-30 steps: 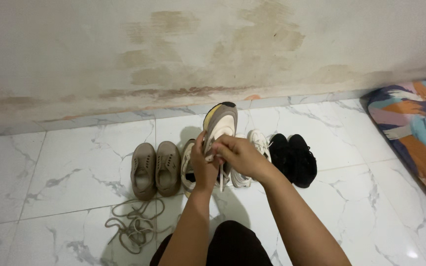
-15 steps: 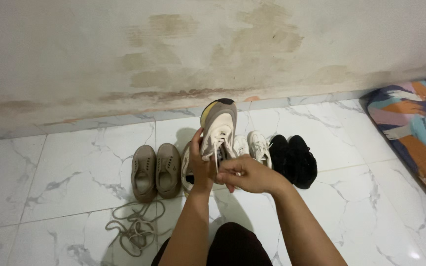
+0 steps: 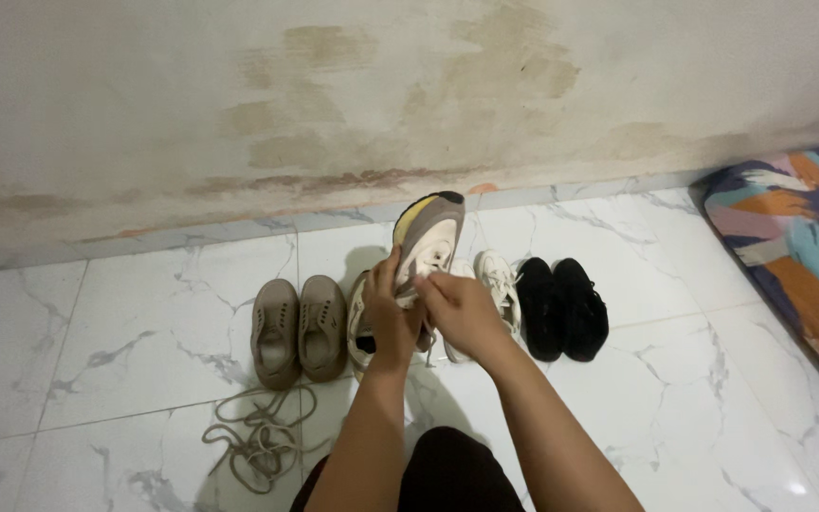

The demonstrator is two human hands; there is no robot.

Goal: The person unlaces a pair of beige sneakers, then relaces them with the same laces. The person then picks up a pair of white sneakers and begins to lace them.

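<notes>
Left hand [image 3: 389, 320] clasped round a beige sneaker [image 3: 426, 248], raised toe-up above the floor; right hand [image 3: 457, 308] pinching at its laces. Behind: stained wall [image 3: 239, 114], marble floor [image 3: 97, 360], patterned mattress [image 3: 798, 256] at right. In a row on the floor: tan clogs [image 3: 298, 328], white sneakers [image 3: 497, 281], black shoes [image 3: 563, 308]; loose laces [image 3: 258, 441] in front of the clogs.

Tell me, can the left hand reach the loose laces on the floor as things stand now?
Probably not right away: the left hand is gripping the raised sneaker. The laces lie uncovered on the tiles left of that arm, so the path itself looks free.
</notes>
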